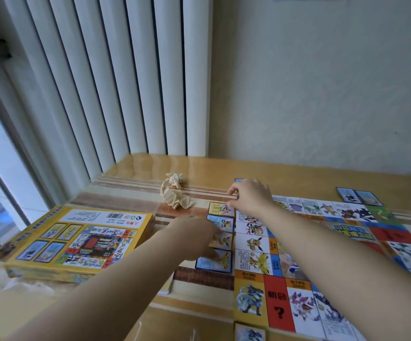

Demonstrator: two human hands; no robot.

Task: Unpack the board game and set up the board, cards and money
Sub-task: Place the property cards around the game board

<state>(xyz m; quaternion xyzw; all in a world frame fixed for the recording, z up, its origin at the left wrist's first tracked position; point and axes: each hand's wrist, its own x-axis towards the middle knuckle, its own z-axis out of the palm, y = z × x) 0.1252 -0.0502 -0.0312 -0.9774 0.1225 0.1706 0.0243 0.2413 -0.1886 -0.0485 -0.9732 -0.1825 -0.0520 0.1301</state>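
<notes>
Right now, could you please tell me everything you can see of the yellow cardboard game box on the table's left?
The yellow cardboard game box is flat and rectangular, lying back side up on the wooden table, left of the row of cards and apart from it. Its printed face shows a barcode, small symbols, four card pictures and a picture of the board, upside down from here. The left forearm crosses its near right corner; contact cannot be told.

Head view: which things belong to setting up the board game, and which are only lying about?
For the job: game board, cards beside its left edge, yellow game box.
Just lying about: crumpled paper, white vertical slats.
</notes>
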